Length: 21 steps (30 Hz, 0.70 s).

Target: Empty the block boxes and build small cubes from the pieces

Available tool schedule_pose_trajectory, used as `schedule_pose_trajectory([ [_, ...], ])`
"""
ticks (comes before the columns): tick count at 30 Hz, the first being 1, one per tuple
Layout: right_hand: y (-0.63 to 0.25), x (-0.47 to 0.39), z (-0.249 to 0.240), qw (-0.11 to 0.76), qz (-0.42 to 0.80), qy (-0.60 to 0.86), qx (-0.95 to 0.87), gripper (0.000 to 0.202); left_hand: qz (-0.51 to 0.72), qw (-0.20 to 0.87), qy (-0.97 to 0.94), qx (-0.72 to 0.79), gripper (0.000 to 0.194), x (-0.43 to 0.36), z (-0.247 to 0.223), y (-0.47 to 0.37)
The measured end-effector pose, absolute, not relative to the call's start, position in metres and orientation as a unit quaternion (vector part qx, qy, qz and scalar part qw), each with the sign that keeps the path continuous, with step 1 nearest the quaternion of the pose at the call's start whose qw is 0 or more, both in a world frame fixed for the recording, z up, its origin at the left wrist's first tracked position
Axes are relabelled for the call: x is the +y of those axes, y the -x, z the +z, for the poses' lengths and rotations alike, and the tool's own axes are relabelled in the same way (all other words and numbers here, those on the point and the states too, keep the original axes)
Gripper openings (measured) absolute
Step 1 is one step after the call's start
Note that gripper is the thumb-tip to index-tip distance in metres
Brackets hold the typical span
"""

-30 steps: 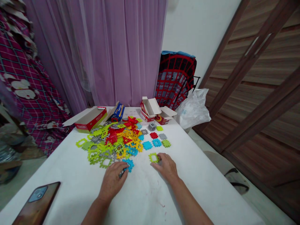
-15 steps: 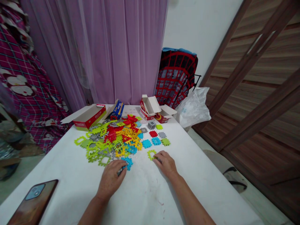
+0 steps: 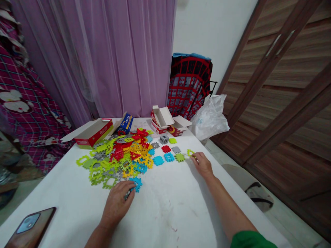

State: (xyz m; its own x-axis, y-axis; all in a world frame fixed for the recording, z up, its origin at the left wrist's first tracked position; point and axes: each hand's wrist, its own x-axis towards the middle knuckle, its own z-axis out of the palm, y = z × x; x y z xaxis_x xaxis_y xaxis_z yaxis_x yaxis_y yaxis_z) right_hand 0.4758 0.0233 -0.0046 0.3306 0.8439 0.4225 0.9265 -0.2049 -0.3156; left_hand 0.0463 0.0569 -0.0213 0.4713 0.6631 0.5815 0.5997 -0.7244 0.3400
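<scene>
My right hand point(image 3: 202, 164) pinches a yellow-green open-centred piece point(image 3: 190, 152), just right of a flat green piece point(image 3: 179, 157). Near the front of the pile, my left hand point(image 3: 119, 198) is closed around small dark pieces, with a blue toothed piece point(image 3: 137, 184) at its fingertips. Green, yellow, red, grey and blue interlocking pieces lie in a loose pile point(image 3: 124, 151). To its right, separate pieces lie in rows, among them a blue piece point(image 3: 169, 157), a red piece point(image 3: 166, 148) and a grey stack point(image 3: 163, 139).
Open boxes stand at the back of the white table point(image 3: 160, 213): a red and green box point(image 3: 95, 134), a blue box point(image 3: 126, 123) and a red and white box point(image 3: 160, 120). A phone point(image 3: 31, 227) lies front left. A plastic bag point(image 3: 210, 119) is beyond the right edge.
My right hand has moved right and away from me, carrying the yellow-green piece to beside the flat green piece. The view has shifted slightly; my left hand keeps its hold.
</scene>
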Motion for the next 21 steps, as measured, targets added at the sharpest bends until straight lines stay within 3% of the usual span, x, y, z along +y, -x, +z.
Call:
schedule_pose_trajectory([
  [5,-0.505,0.044,-0.003,0.159,-0.046,0.786,-0.596,0.019,0.363,0.027,-0.862,0.352,0.022,0.059,-0.021,-0.045],
  [8,-0.511,0.055,-0.006,0.138,-0.035,0.772,-0.62,0.028,0.364,0.013,-0.863,0.35,0.022,0.059,-0.023,-0.045],
  [21,-0.502,0.09,-0.023,0.154,-0.072,0.788,-0.592,0.04,0.379,-0.008,-0.858,0.346,0.019,0.06,-0.03,-0.044],
])
